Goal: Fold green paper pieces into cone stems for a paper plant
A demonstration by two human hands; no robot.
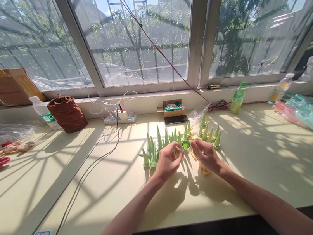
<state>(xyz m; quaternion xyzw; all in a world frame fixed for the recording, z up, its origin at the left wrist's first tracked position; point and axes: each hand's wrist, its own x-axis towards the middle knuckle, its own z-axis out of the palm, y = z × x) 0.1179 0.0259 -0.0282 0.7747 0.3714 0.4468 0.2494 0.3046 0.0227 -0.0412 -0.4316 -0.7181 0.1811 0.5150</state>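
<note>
Between my hands is a green hollow cone, its round open end tilted toward me. My left hand pinches the cone's rim from the left. My right hand is closed with fingertips pressed together just right of the rim; what they hold, if anything, is too small to make out. Several pale green cones stand points up on the table behind my left hand, and more green cones stand beyond my right hand. Small yellow pieces lie under and beside my right hand.
Behind the cones are a small cardboard box and a dark phone. A power strip trails a cable across the table. A green bottle, a brown bag and plastic packets stand or lie farther out.
</note>
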